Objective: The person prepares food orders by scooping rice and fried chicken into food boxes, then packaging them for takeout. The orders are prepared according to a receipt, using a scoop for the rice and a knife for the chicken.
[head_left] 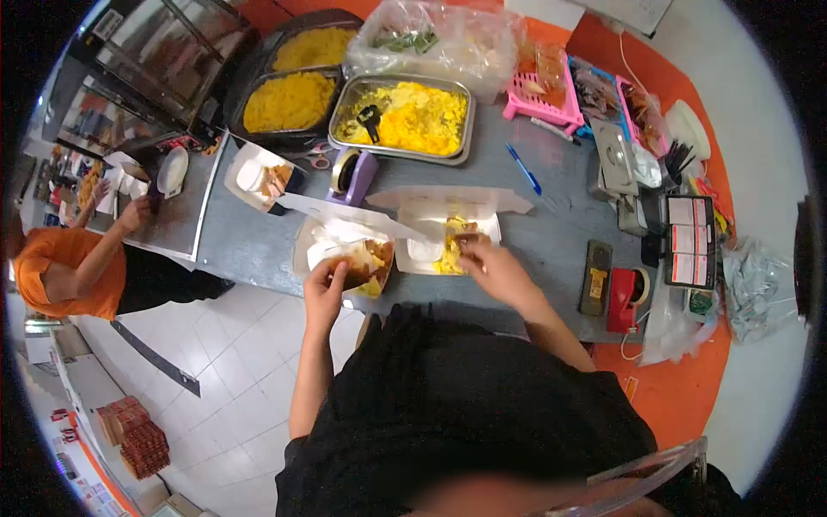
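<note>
Two open white food boxes stand side by side on the grey table. The left box (303,258) holds yellow food and browned pieces. My left hand (326,293) is at its front edge, fingers closed on a brown piece of food (345,272). In the right box (413,262) lie yellow food (450,255) and a white round cup (424,250). My right hand (489,265) reaches over this box's right part, its fingers bent together at the food; what they hold, if anything, is too small to make out.
Behind the boxes are a metal tray (469,121) of yellow food, a purple tape dispenser (360,179) and scissors (319,158). A third box (234,177) stands back left. A blue pen (524,169), phone (595,277) and red dispenser (622,302) lie right. Another person (77,271) works far left.
</note>
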### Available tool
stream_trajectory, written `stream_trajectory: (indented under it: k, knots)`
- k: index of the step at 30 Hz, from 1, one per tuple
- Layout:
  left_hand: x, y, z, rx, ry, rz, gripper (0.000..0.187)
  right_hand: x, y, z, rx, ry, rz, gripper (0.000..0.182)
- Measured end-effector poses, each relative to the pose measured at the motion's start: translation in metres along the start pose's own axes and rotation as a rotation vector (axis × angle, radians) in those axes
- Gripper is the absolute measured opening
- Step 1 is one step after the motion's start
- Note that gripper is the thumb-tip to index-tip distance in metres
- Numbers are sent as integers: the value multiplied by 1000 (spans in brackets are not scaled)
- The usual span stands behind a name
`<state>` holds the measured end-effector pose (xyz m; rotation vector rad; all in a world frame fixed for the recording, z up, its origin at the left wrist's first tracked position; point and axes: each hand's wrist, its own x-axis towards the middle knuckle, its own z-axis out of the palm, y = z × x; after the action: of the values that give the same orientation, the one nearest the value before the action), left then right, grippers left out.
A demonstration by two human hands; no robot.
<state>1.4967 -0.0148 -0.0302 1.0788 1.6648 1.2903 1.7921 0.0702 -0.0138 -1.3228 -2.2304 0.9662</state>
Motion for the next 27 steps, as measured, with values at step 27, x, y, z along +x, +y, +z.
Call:
stream_trajectory:
  k: [27]
  knots:
    - [78,69,-123,-368,436,206,39,497,59,-66,-678,303,-47,26]
